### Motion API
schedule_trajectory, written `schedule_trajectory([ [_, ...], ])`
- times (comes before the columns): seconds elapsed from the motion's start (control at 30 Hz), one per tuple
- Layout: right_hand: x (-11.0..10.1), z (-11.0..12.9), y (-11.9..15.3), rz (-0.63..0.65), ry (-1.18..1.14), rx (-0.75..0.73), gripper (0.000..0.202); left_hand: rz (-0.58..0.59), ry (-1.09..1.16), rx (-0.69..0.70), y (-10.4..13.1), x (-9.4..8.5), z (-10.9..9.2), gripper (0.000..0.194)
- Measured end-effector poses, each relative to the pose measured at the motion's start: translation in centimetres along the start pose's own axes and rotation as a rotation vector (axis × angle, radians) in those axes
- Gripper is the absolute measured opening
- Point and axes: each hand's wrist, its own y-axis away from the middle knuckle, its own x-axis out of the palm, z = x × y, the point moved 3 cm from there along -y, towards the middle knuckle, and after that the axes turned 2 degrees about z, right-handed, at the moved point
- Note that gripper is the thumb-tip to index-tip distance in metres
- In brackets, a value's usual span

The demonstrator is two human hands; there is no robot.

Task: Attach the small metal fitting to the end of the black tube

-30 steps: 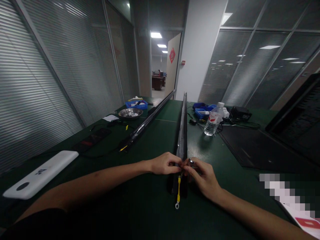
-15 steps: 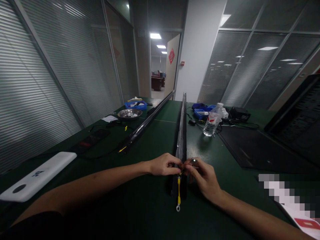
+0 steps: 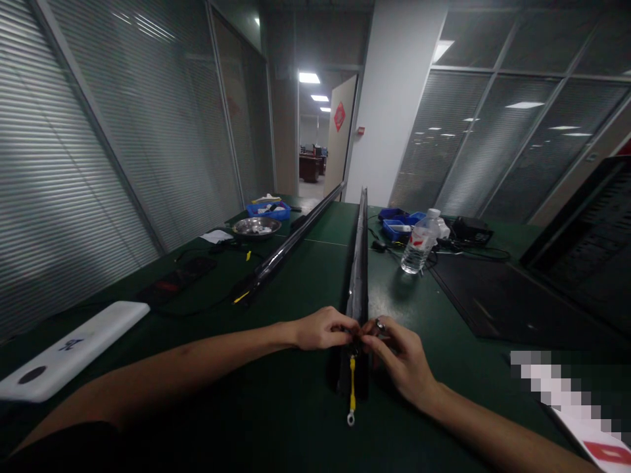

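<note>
Across the background, tall glass partitions with blinds (image 3: 138, 144) on the left and more glazing (image 3: 513, 144) on the right; white column (image 3: 394, 85) near the middle, door (image 3: 341, 144) open beside it with a red diamond decoration. Dark green tabletop (image 3: 320, 263) fills the lower view. Two long dark strips run away from the viewer: near strip (image 3: 357, 282) lies down the middle, its close end under the hands; far strip (image 3: 296, 240) lies to its left, slanted, well apart, yellow tip toward the viewer. Black mat (image 3: 493, 295) flat at right, dark panel (image 3: 586, 243) tilted up behind it. Left hand (image 3: 323, 328) and right hand (image 3: 404, 358) close together over the near strip's close end, thumbs and fingers drawn in, fingertips about meeting; what sits between them is hidden, so cannot tell whether either is clamped on something. White slab-like device (image 3: 73, 348) beyond the left forearm. Clear bottle (image 3: 419, 246) upright by the mat, just beside blue trays (image 3: 398, 230). Metal bowl (image 3: 256, 226) left of the far strip, small pale items inside; another blue tray (image 3: 269, 210) behind it. Yellow lead (image 3: 352, 384) extends from below the fingertips toward the viewer, ending in a metal ring terminal (image 3: 350, 418). Finger ring (image 3: 379, 324) on the right hand.
</note>
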Motion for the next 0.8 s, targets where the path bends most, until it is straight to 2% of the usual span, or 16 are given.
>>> schedule_trajectory([
  [0.43, 0.11, -0.30, 0.09, 0.038, -0.036, 0.027, 0.013, -0.023, -0.020, -0.023, -0.02, 0.17, 0.39, 0.018],
  [0.8, -0.01, 0.22, 0.03, 0.011, 0.036, -0.028, 0.013, -0.031, -0.059, 0.010, -0.09, 0.15, 0.33, 0.015],
])
